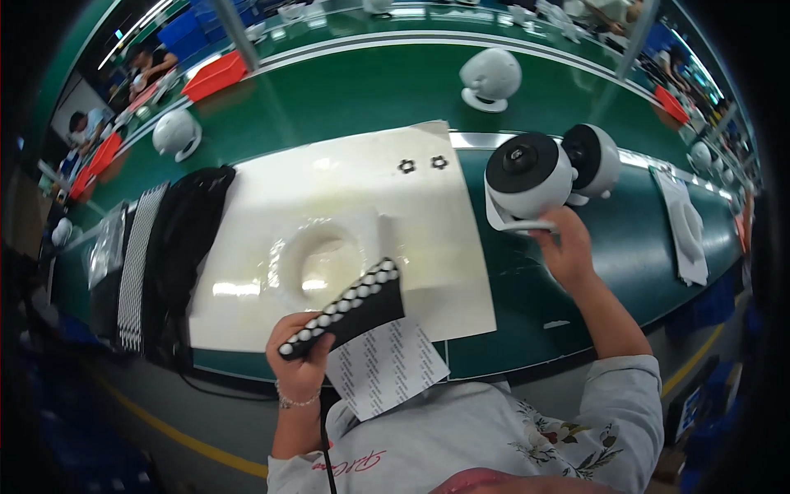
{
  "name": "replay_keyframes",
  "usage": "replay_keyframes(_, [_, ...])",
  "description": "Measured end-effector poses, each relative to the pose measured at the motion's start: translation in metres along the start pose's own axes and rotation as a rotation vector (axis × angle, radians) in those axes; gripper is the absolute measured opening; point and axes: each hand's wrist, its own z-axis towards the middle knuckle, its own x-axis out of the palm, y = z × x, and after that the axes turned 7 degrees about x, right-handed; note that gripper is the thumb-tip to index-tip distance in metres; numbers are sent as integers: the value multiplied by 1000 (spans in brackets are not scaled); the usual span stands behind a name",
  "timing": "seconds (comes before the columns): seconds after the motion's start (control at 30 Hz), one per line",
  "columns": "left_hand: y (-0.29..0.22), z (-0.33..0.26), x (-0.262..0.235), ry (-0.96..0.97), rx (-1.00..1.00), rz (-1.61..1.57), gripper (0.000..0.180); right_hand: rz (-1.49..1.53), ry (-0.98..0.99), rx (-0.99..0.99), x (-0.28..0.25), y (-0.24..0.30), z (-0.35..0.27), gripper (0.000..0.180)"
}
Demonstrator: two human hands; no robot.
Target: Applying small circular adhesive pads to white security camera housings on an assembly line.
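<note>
My left hand (pixel 298 362) is closed around a black sheet (pixel 374 313) edged with a row of white round pads. Below that sheet hangs a white printed backing paper (pixel 387 366), which looks joined to it. On the right, my right hand (pixel 568 251) grips the disc-shaped foot of a white round device (pixel 539 198) with a black face. This device is tipped so the black face points up. Right behind it a second such device (pixel 607 160) touches or nearly touches it. A pale block with a round hollow (pixel 374 235) sits on the white mat, beyond my left hand.
The white mat (pixel 461 272) bears two small black cut-outs (pixel 407 166). Left of it lie a black cloth bundle (pixel 193 222) and a patterned strip (pixel 140 263). More white devices (pixel 491 78) stand on the green belt behind a metal rail. A white tray (pixel 683 230) lies far right.
</note>
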Motion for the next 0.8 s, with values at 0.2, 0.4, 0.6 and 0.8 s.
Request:
replay_keyframes(0.2, [-2, 11, -6, 230, 414, 51, 18, 1130, 203, 403, 14, 92, 88, 31])
replay_keyframes(0.4, [-3, 12, -5, 194, 392, 56, 19, 1124, 557, 243, 74, 165, 139, 35])
replay_keyframes(0.6, [-4, 5, -11, 45, 105, -22, 17, 1366, 597, 408, 91, 140, 98, 42])
replay_keyframes(0.8, [-6, 4, -8, -21, -287, -525, 25, 1007, 389, -298, 75, 127, 52, 63])
